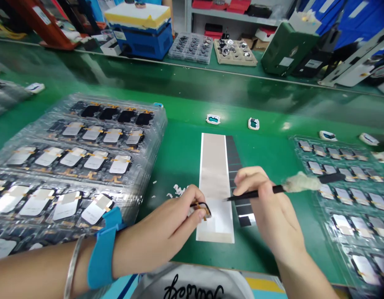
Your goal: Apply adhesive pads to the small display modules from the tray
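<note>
Between the thumb and fingers of my left hand [187, 209] is a small display module [207, 211] with a black edge and an orange flex strip; my fingers hide much of it. My right hand [269, 203] grips black tweezers [249, 194], whose rear part is wrapped in pale material [301, 182]. The tweezer tips lie over a long sheet of beige adhesive pieces [213, 166] on the green mat, to the right of the module. Beside that sheet, partly under my right hand, runs a strip of dark grey rectangles [233, 153].
Stacked clear trays [117, 189] of display modules stand at left, another tray [344, 199] at right. White scraps [178, 190] lie near my left hand. Small white frames [213, 119] line the conveyor edge. A shelf behind holds a blue machine [145, 41] and a green box [288, 50].
</note>
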Motion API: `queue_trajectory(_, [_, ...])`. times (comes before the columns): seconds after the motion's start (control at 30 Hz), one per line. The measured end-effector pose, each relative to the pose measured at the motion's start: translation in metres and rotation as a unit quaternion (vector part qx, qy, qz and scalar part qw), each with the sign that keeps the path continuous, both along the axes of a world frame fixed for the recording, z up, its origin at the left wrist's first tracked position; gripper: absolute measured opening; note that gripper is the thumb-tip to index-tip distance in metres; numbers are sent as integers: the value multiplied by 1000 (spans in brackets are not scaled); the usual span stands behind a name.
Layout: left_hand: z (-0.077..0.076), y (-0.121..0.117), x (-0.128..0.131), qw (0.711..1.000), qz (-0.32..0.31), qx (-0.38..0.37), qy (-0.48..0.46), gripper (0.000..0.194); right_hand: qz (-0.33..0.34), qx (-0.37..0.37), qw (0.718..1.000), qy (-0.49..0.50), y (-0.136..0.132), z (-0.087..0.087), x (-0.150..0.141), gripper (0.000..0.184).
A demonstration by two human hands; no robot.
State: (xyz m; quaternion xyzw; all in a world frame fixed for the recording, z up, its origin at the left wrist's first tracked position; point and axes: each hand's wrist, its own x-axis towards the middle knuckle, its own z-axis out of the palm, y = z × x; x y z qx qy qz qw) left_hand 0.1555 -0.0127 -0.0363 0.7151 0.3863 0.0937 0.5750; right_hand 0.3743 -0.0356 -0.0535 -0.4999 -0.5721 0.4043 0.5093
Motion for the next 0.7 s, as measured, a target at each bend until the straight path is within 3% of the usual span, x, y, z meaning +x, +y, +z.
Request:
queue_trajectory(0.1, [2,-4,0,994,-84,60,21,16,-21,-4,1000,-13,-24,-9,11,36])
queue_trajectory(0.27, [-4,-14,2,965,-208,149,59,16,-29,-66,997,-31,-65,-28,17,10])
queue_trajectory(0.5, [-8,-20,6,948,-245,159,125,33,-96,-50,990,-88,-90,-44,19,8])
queue_trajectory(0.7, [-13,-26,4,962,-200,161,93,33,-104,-45,989,-90,-89,-43,16,9])
